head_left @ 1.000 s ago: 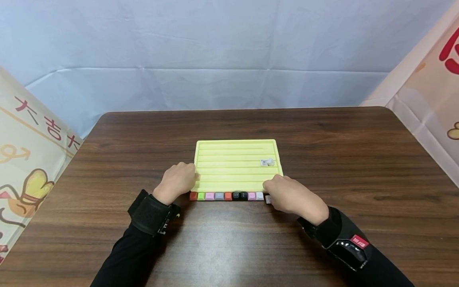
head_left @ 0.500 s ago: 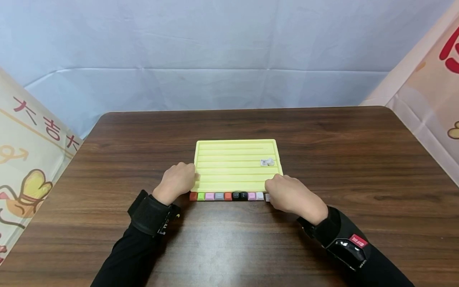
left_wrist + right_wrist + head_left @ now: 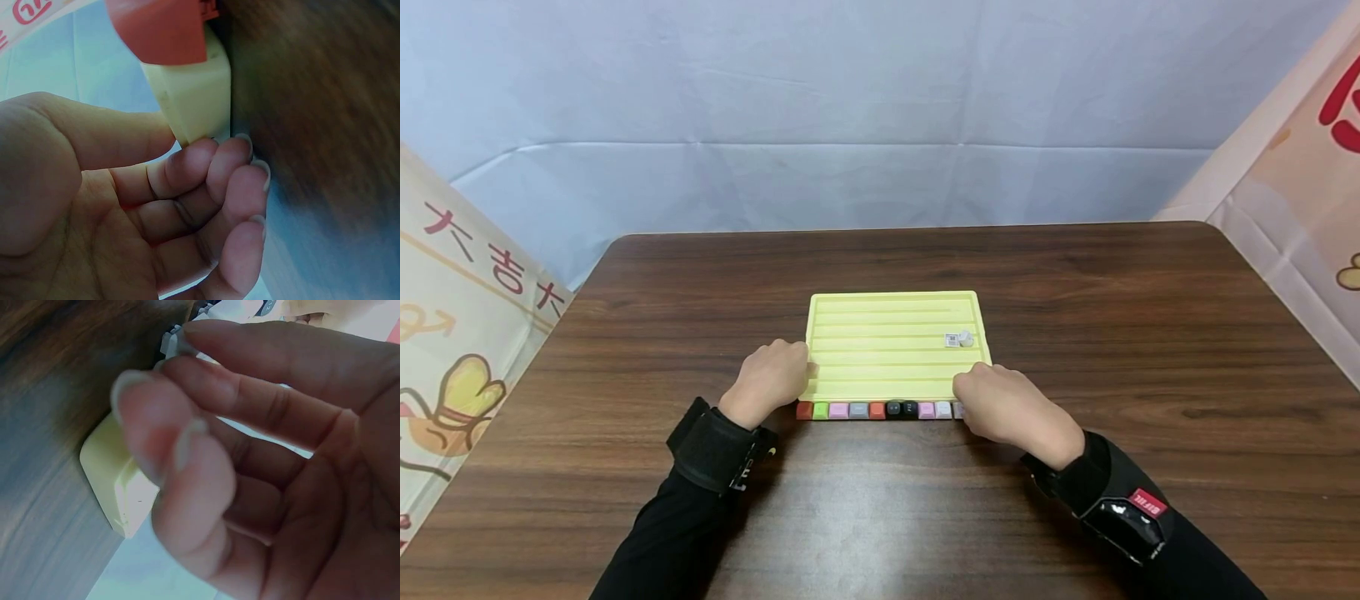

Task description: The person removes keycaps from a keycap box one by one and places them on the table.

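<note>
A light yellow-green ridged board (image 3: 887, 333) lies on the table, with a row of colourful keycaps (image 3: 857, 410) along its near edge. In the head view my left hand (image 3: 769, 379) is at the board's left edge. The left wrist view shows its thumb and index finger pinching the pale board corner (image 3: 194, 100), just below a red keycap (image 3: 162, 31). My right hand (image 3: 1011, 408) is at the near right corner. Its thumb and index finger pinch a pale keycap (image 3: 172, 342) at the right end of the row, mostly hidden by the fingers.
A small white piece (image 3: 966, 338) sits beside a printed label (image 3: 952, 340) on the board's right part. The brown wooden table (image 3: 880, 517) extends on all sides. Pale blue cloth (image 3: 850, 108) hangs behind it, with printed cloths at left and right.
The pale keycap at the right end has shifted slightly left and away from me, closing the gap to its neighbour. My right hand has moved very little; the left hand has stayed still.
</note>
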Demonstrator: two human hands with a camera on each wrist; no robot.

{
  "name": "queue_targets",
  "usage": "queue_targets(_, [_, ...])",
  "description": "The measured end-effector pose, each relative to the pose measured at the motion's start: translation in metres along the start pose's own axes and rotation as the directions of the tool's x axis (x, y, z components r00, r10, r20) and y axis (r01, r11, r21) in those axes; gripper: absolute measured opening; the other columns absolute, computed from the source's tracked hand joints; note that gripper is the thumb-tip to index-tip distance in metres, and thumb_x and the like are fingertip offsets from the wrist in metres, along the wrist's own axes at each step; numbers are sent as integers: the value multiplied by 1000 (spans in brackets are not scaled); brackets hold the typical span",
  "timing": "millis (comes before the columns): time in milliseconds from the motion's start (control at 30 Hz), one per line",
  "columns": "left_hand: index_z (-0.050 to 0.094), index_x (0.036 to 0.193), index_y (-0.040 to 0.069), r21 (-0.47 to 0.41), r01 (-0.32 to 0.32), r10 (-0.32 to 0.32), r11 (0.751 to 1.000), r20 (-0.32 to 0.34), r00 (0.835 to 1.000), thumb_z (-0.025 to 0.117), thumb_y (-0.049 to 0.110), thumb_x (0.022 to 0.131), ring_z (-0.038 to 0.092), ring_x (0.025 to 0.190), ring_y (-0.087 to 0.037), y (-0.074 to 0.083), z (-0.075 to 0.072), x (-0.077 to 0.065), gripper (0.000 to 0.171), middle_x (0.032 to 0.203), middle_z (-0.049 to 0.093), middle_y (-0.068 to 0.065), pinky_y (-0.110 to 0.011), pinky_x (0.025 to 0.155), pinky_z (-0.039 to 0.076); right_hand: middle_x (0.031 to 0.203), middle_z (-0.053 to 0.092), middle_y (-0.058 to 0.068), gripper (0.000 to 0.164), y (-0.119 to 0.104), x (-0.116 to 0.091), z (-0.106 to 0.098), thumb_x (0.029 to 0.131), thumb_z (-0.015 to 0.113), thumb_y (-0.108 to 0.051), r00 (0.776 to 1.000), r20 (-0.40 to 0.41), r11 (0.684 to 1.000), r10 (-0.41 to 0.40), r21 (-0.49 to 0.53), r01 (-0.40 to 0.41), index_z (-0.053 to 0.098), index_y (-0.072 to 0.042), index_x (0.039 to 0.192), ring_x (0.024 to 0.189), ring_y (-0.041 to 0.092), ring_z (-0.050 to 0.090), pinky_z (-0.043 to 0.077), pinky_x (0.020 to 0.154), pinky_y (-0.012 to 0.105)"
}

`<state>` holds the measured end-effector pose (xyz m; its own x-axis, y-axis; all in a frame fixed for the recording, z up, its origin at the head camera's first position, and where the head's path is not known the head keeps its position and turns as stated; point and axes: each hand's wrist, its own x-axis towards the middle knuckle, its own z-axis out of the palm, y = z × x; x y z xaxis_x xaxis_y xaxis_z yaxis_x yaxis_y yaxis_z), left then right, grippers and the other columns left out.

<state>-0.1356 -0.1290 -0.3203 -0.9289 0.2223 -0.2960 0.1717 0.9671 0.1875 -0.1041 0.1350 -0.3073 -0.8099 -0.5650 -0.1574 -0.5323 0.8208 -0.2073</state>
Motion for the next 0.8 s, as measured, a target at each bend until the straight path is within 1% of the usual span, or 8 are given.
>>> queue_targets(267, [50,65,7,2,1,-1,1000,-8,1000,50,18,95,34,47,-16,0,0,0,31,55,32,-2,-28,48,29,53,27,-3,28,-1,0,1,78,51,10,1000,9,1000,-13,-1,13,48,-9,58,47,11,24,24,41,25])
queue_targets(467, [49,64,8,1,-1,1,1000,-22,1000,50,18,94,35,47,-17,0,0,-1,32,55,32,-2,-29,48,29,53,27,-3,30,-1,0,0,79,51,10,1000,20,1000,-6,1,6,47,-10,57,48,11,24,24,41,25])
queue_targets(633, [49,64,8,-1,-6,6,1000,-17,1000,51,18,95,33,46,-16,0,-1,-1,32,55,32,-2,-28,47,28,53,29,-2,28,-2,-1,-1,80,51,10,1000,22,1000,-1,1,1,49,-9,59,48,12,25,24,42,25])
queue_targets(800, [50,64,8,-6,-11,11,1000,-3,1000,50,17,95,31,46,-15,0,-1,-1,32,54,30,-1,-27,47,26,52,33,0,28,-1,-1,-2,77,54,11,1000,30,1000,7,-4,-7,49,-9,59,49,12,26,25,42,25])
